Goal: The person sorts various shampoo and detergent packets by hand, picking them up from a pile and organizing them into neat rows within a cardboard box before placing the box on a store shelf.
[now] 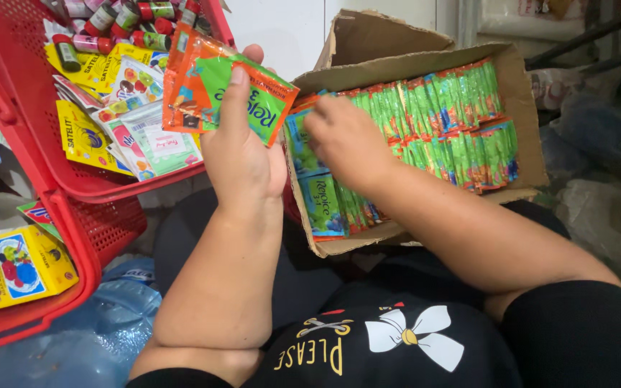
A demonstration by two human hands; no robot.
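Observation:
My left hand (242,154) holds up a small stack of flat sachets (206,90), green and orange, gripped between thumb and fingers. To its right my right hand (343,140) reaches into an open cardboard box (522,108) on my lap, fingers down among rows of the same green sachets (454,118) standing on edge. Whether the right hand grips one is hidden by the fingers.
A red plastic basket (73,190) at the left holds yellow packets, printed sachets and small bottles (120,18). A yellow box (26,266) lies in a lower red basket. Blue plastic bags (102,323) sit at the lower left, grey bags at the right.

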